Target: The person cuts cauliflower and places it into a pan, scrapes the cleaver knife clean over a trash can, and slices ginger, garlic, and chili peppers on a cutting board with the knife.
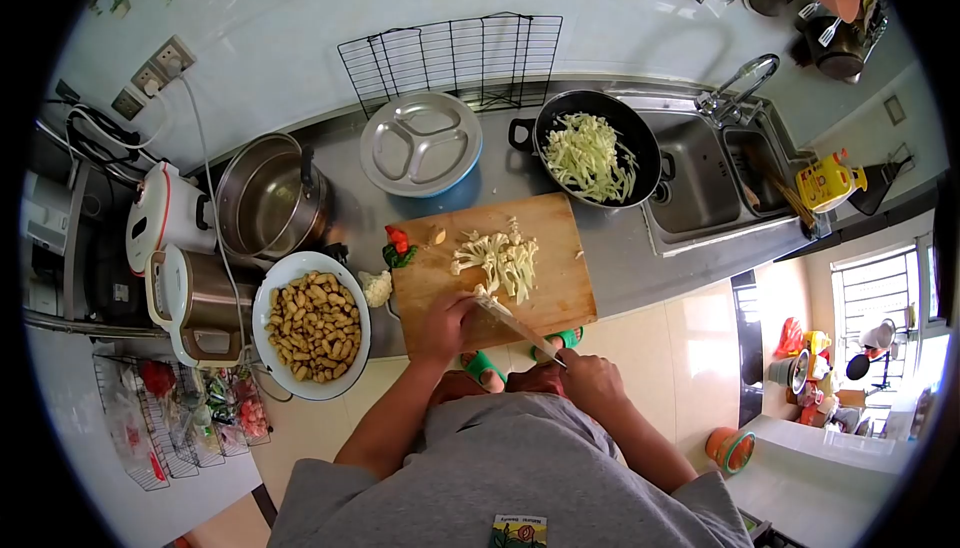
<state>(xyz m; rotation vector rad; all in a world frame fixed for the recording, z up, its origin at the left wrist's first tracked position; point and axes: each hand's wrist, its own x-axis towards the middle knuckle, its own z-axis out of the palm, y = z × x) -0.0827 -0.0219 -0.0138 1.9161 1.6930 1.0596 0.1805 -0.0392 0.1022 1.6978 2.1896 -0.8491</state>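
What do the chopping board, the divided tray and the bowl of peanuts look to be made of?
Chopping board: wood, most likely; light brown with faint streaks.
Divided tray: metal, probably stainless steel, silvery grey with bright reflections.
Peanut bowl: glossy white with a thin dark rim, which suggests enamelled metal, but the look leaves ceramic open.

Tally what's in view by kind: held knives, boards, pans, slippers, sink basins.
Held knife: 1
Board: 1
Pan: 1
Green slippers: 2
Sink basins: 2
Total: 7
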